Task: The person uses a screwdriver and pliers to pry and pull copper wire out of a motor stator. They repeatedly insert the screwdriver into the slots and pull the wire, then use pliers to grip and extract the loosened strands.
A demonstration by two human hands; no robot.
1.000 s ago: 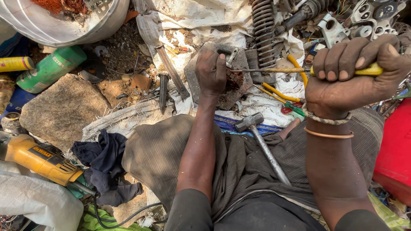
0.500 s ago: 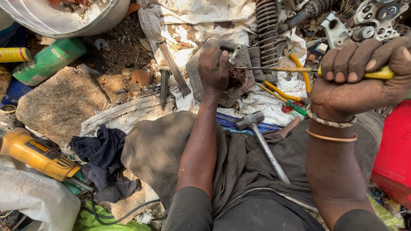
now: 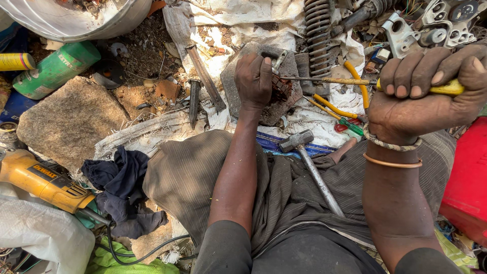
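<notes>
My left hand (image 3: 254, 79) grips a rusty metal part (image 3: 280, 87) resting on a flat grey stone block (image 3: 264, 109). My right hand (image 3: 426, 91) is closed around the yellow handle of a long screwdriver (image 3: 329, 80). Its thin shaft runs left and its tip meets the rusty part beside my left hand. A steel hammer (image 3: 310, 167) lies across my lap between my forearms, head toward the block.
A coil spring (image 3: 318, 35) and grey metal castings (image 3: 431, 25) lie at the top right. Chisels (image 3: 202, 83) rest left of the block. A large rock (image 3: 68, 119), green can (image 3: 53, 71), yellow power tool (image 3: 43, 180), dark rags (image 3: 124, 187) sit left. A red container (image 3: 469, 177) stands right.
Both hands stay on the part and the screwdriver. My right hand has shifted slightly right and the screwdriver shaft sits a little lower against the part.
</notes>
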